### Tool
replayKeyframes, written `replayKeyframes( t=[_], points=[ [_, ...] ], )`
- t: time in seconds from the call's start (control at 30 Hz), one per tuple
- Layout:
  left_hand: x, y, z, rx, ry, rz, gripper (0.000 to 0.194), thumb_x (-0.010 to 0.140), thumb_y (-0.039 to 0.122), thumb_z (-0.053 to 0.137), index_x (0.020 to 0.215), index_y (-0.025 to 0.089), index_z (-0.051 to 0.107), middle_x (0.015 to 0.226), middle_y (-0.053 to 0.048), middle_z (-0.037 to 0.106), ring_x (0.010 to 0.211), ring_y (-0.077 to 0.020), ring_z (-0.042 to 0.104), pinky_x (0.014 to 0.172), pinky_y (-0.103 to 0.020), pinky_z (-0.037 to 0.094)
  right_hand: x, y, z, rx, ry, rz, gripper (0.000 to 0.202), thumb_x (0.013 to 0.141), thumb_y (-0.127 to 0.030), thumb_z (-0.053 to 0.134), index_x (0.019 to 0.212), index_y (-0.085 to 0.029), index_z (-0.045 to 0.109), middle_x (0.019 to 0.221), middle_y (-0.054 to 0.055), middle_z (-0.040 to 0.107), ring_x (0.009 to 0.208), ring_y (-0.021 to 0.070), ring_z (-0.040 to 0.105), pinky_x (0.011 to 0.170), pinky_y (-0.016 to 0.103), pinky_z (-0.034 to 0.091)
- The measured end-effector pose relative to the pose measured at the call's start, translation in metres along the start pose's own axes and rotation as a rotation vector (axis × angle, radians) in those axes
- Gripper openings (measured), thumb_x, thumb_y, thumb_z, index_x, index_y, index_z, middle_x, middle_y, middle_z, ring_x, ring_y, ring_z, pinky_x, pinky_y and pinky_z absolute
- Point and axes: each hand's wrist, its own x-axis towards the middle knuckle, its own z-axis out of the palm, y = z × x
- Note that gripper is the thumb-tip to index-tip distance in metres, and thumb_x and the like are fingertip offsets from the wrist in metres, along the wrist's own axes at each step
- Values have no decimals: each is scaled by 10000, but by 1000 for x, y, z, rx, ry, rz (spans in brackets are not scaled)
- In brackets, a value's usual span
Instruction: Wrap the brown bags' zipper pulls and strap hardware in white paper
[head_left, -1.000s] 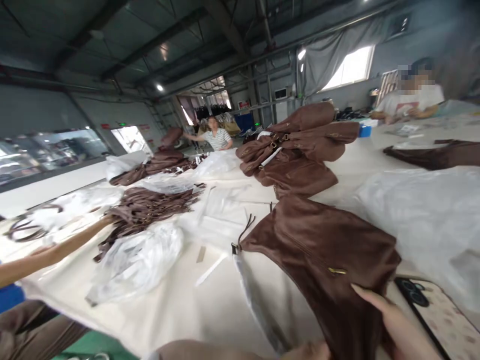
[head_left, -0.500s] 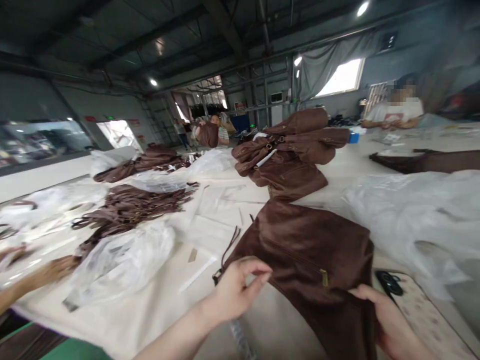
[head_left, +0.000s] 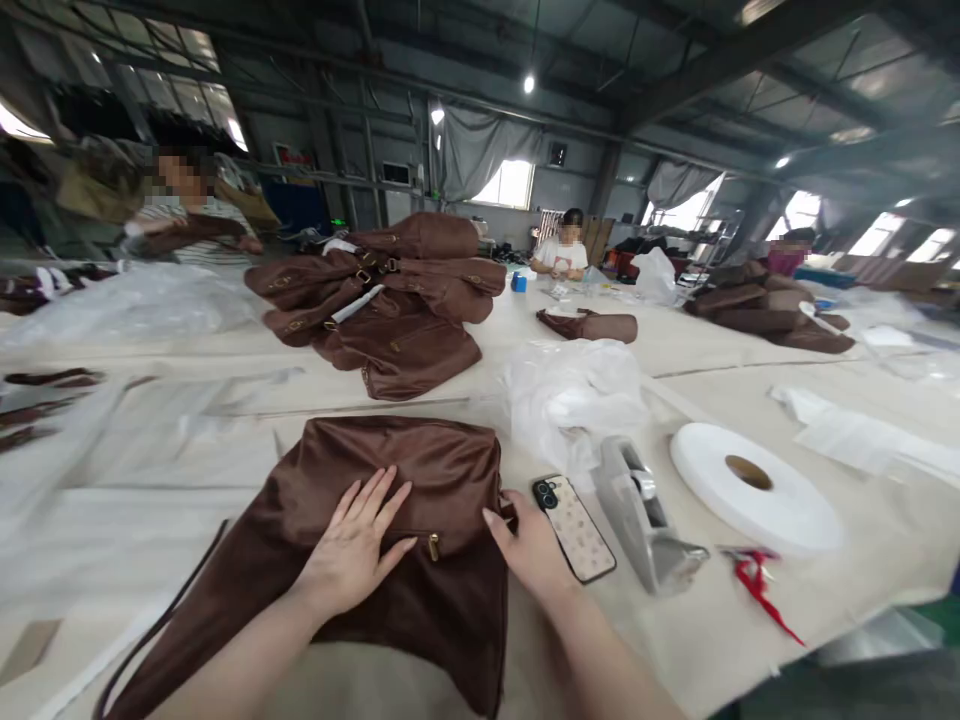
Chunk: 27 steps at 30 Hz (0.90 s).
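A brown leather bag (head_left: 442, 470) lies flat on the table before me, with a zipper and a gold zipper pull (head_left: 433, 545) across its front. My left hand (head_left: 352, 545) rests on its upper face, fingers spread, just left of the pull. At the bag's right edge, my right hand (head_left: 532, 545) has thumb and fingers closed on the leather; the fingertips are partly hidden. A thin dark strap (head_left: 169, 610) trails from the bag's left side. Close to my right hand lies a phone in a patterned case (head_left: 581, 530).
Beyond the bag is a heap of brown bags (head_left: 405, 320). To the right are crumpled clear plastic (head_left: 574, 395), a grey tape dispenser (head_left: 637, 530), a large white roll (head_left: 705, 465) and a red-handled tool (head_left: 757, 585). Co-workers (head_left: 559, 250) are across the table.
My view has swung to the right, bringing the dispenser and white roll into sight. My left hand, raised with curled fingers before, now lies flat on the bag. My right hand stays at its edge.
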Motion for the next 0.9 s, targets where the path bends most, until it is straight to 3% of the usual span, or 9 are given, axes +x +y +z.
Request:
replayKeyframes(
  t=[0.07, 0.17, 0.27, 0.43, 0.6, 0.7, 0.83, 0.9],
  points=[
    [-5, 0, 14, 40, 5, -24, 628, 850, 495, 502, 1401, 221, 378, 1516, -121, 264, 1366, -296, 296, 1101, -508, 259, 4, 10, -22, -251, 157, -20, 304, 881, -372, 469, 1026, -175, 648, 942, 91, 692, 851, 202, 640, 792, 292, 453],
    [-13, 2, 14, 44, 15, -33, 601, 861, 463, 498, 1401, 230, 377, 1516, -105, 270, 1364, -284, 303, 1099, -488, 276, 11, 37, -54, -530, 280, 148, 293, 913, -279, 395, 1020, -190, 653, 992, 95, 678, 866, 198, 640, 756, 275, 447],
    [-15, 3, 9, 36, 5, -43, 585, 865, 444, 498, 1398, 234, 381, 1515, -97, 275, 1364, -277, 306, 1096, -480, 290, 21, 64, -71, -685, 239, 314, 347, 886, -153, 378, 1150, -148, 604, 1082, 136, 650, 892, 199, 642, 728, 262, 446],
    [-14, 0, 11, -5, 20, -34, 573, 860, 430, 510, 1389, 240, 396, 1506, -92, 298, 1352, -286, 329, 1094, -494, 296, 32, 79, -69, -713, 223, 342, 354, 857, -103, 396, 1113, -158, 635, 1117, 142, 638, 901, 194, 646, 720, 257, 437],
    [-19, -6, 14, -52, 25, -7, 555, 863, 393, 518, 1386, 246, 399, 1503, -95, 303, 1349, -285, 335, 1093, -506, 302, 30, 71, -71, -733, 261, 354, 267, 859, -162, 441, 927, -164, 699, 911, 115, 690, 791, 196, 656, 651, 260, 420],
    [-21, -5, 5, -165, 11, -43, 515, 857, 367, 532, 1351, 245, 447, 1486, -94, 337, 1347, -289, 337, 1094, -523, 300, 19, 59, -76, -764, 320, 324, 271, 886, -217, 429, 913, -171, 695, 904, 107, 681, 776, 200, 644, 636, 270, 406],
    [-18, 8, -22, -571, 24, -260, 387, 857, 370, 532, 1218, 233, 570, 1358, -95, 504, 1239, -261, 479, 1046, -462, 397, -2, 14, -67, -763, 488, 27, 263, 902, -296, 441, 908, -187, 680, 918, 89, 669, 746, 192, 623, 629, 272, 398],
    [-14, 18, -34, -897, -9, -454, 364, 871, 412, 500, 1156, 208, 600, 1211, -106, 612, 1070, -226, 602, 916, -388, 509, -11, -20, -46, -639, 430, -183, 231, 899, -304, 467, 890, -200, 673, 893, 65, 665, 725, 173, 621, 630, 263, 405]
  ],
)
